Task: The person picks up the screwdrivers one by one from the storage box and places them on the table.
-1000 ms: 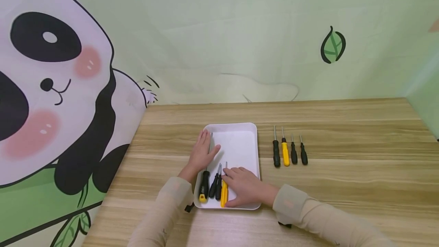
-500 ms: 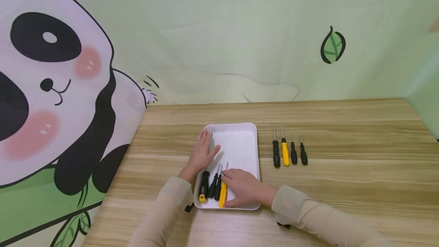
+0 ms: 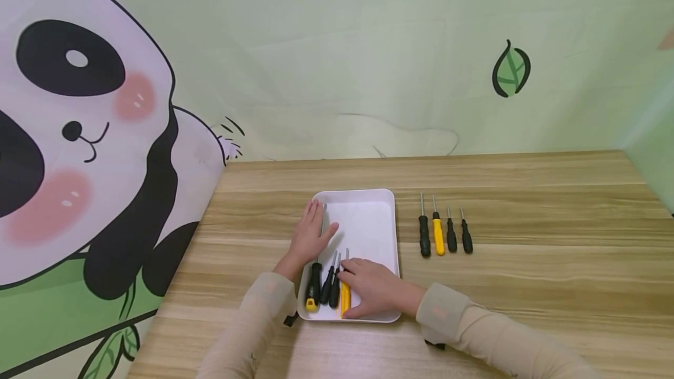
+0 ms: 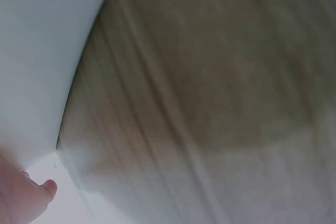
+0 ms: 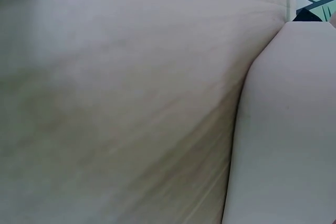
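In the head view, a white tray (image 3: 363,215) holds several screwdrivers on its left side. My left hand (image 3: 308,238) lies over the tray's left rim, fingers extended and thumb apart. Beside its palm runs the shaft of a large black screwdriver with a yellow end (image 3: 313,285). Two small black screwdrivers (image 3: 330,286) lie side by side to the right of it. My right hand (image 3: 376,288) reaches in over the right rim and holds a yellow screwdriver (image 3: 346,297) between thumb and fingers, its handle partly covered. The left wrist view catches part of a hand (image 4: 23,195) at its lower left.
To the right of the tray, a black screwdriver (image 3: 424,235), a yellow one (image 3: 438,235) and two smaller black ones (image 3: 451,235) stand in a row, shafts pointing away. All lie on a wooden table (image 3: 526,285), with a panda-printed backdrop (image 3: 295,75) behind.
The yellow screwdriver in my right hand shifts slightly left, then its handle comes a little back to the right. The two small black screwdrivers have edged left. My left hand stays put.
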The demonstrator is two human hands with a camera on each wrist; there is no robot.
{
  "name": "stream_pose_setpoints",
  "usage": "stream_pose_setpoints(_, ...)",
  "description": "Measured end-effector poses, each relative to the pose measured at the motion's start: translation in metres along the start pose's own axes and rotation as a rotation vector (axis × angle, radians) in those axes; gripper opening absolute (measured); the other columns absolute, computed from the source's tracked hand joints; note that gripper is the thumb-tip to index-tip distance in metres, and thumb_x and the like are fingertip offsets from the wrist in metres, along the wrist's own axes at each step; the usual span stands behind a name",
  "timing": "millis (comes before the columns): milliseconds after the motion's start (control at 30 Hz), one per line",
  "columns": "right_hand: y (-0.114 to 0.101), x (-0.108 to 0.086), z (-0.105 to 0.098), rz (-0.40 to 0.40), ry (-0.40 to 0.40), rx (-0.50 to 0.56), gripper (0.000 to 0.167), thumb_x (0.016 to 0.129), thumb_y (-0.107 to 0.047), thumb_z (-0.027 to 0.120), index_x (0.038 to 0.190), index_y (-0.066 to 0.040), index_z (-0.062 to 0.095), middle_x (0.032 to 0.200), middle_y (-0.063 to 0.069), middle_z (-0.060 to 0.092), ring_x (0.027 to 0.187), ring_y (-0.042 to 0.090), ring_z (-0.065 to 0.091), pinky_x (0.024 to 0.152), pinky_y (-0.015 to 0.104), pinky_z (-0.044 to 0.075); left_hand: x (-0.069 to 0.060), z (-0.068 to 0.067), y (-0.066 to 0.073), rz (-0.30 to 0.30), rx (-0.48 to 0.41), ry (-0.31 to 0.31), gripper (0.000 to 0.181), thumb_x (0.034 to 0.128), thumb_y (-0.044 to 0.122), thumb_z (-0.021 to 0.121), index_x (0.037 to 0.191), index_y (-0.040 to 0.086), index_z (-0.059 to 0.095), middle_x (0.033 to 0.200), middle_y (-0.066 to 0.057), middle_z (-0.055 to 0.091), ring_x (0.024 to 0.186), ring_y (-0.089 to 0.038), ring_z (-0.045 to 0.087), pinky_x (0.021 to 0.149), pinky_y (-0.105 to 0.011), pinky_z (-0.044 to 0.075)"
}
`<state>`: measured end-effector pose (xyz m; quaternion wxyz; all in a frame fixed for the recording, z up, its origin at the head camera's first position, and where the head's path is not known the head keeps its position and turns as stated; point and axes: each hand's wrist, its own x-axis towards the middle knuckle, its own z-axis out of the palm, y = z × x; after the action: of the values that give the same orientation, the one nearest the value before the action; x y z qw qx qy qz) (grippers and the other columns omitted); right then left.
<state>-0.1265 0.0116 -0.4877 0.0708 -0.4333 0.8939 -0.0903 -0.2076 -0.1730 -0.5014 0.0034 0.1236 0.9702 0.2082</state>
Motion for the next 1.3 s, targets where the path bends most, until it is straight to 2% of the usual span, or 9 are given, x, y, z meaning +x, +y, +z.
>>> stream_pose_setpoints(200, -0.0007, -0.0016, -0.0010, 0.019, -0.028, 0.043, 0.078, 0.070, -0.062, 0.058, 0.127, -0.009, 0.047, 0.140, 0.013, 0.034, 0.128, 0.024, 0.035, 0.103, 0.033, 0.032, -0.0029, 0.0001, 0.0003, 0.027, -0.081, 0.019, 0.078, 0.0893, 0.055, 0.030, 0.139, -0.003, 0.015, 0.149, -0.015, 0.007, 0.137, -0.028, 0.003, 0.111, -0.044, 0.008)
stream_pose_setpoints(400, 0.0008, -0.0025, -0.0006, 0.010, -0.007, -0.012, 0.077, 0.070, -0.063, 0.056, 0.126, -0.012, 0.048, 0.139, 0.015, 0.033, 0.125, 0.025, 0.033, 0.102, 0.036, 0.034, 0.0000, 0.0008, -0.0002, 0.010, -0.010, 0.008, 0.072, 0.0908, 0.045, 0.039, 0.139, -0.004, 0.018, 0.148, -0.017, 0.010, 0.137, -0.031, 0.007, 0.110, -0.044, 0.013)
stream_pose_setpoints(500, 0.0022, -0.0027, -0.0010, 0.010, -0.001, -0.047, 0.078, 0.069, -0.065, 0.055, 0.127, -0.014, 0.049, 0.137, 0.014, 0.034, 0.122, 0.025, 0.035, 0.098, 0.037, 0.037, 0.0011, 0.0011, -0.0006, 0.003, 0.032, -0.003, 0.071, 0.0910, 0.045, 0.038, 0.139, -0.004, 0.018, 0.148, -0.017, 0.010, 0.137, -0.031, 0.008, 0.109, -0.044, 0.015)
stream_pose_setpoints(633, 0.0039, -0.0034, -0.0037, 0.013, -0.009, -0.062, 0.081, 0.066, -0.067, 0.056, 0.128, -0.016, 0.048, 0.134, 0.013, 0.038, 0.117, 0.023, 0.038, 0.091, 0.035, 0.039, 0.0015, 0.0015, -0.0009, 0.004, 0.044, 0.000, 0.072, 0.0910, 0.047, 0.036, 0.139, -0.003, 0.018, 0.148, -0.017, 0.011, 0.137, -0.030, 0.008, 0.110, -0.043, 0.015)
stream_pose_setpoints(900, 0.0057, -0.0042, -0.0059, -0.002, -0.017, -0.112, 0.079, 0.062, -0.067, 0.060, 0.123, -0.017, 0.051, 0.109, 0.004, 0.049, 0.093, 0.015, 0.042, 0.071, 0.026, 0.038, 0.0012, 0.0017, -0.0010, 0.009, 0.034, 0.006, 0.071, 0.0909, 0.046, 0.038, 0.139, -0.004, 0.019, 0.147, -0.017, 0.011, 0.137, -0.031, 0.009, 0.110, -0.043, 0.015)
stream_pose_setpoints(1300, 0.0058, -0.0040, -0.0063, 0.002, -0.022, -0.103, 0.079, 0.063, -0.066, 0.059, 0.121, -0.014, 0.052, 0.112, 0.005, 0.049, 0.095, 0.016, 0.042, 0.074, 0.026, 0.039, 0.0014, 0.0022, -0.0022, 0.013, 0.040, 0.007, 0.071, 0.0908, 0.046, 0.038, 0.138, -0.004, 0.020, 0.147, -0.018, 0.012, 0.136, -0.031, 0.009, 0.110, -0.042, 0.015)
